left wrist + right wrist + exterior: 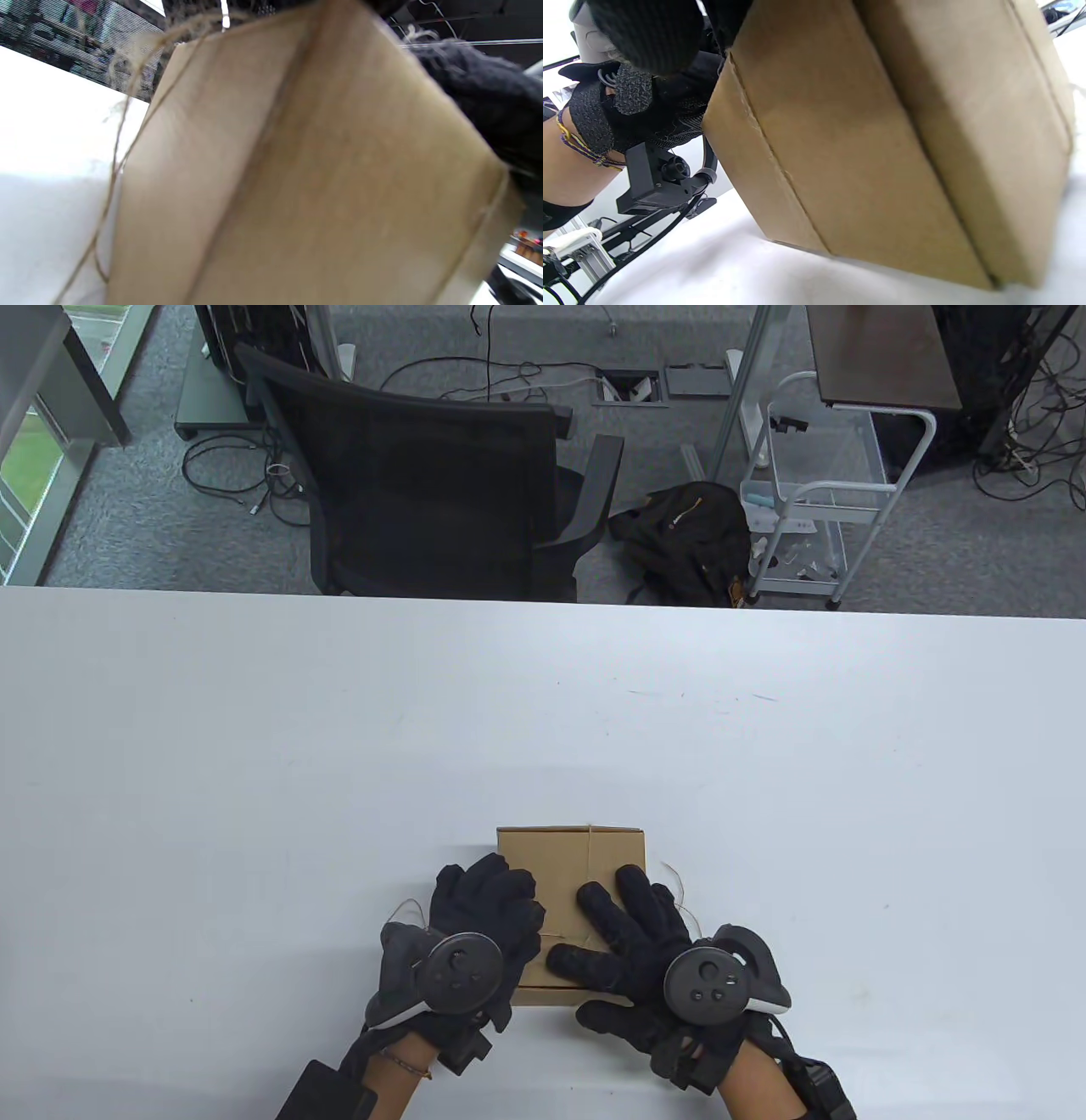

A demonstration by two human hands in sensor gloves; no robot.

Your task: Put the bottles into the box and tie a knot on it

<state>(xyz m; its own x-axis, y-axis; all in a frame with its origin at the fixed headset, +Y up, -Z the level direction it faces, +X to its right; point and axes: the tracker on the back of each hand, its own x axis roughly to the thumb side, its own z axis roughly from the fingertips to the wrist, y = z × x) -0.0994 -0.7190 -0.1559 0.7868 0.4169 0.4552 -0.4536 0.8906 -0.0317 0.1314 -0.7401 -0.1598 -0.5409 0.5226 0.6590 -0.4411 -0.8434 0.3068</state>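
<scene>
On the white table (254, 746), a closed box (570, 857) is sitting, wrapped with twine (589, 848). The left hand (479, 916) is curling over its left edge; the right hand (636, 933) is lying on top, fingers spread flat.

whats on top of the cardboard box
Both gloved hands, left hand and right hand, rest on the box, with thin twine across it. Its closed flaps hide the inside.

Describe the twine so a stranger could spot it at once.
Start at the white table and find the closed cardboard box near its front edge, between two black-gloved hands. The twine is the thin tan strand running over the box's lid, with loose ends trailing on both sides.
</scene>
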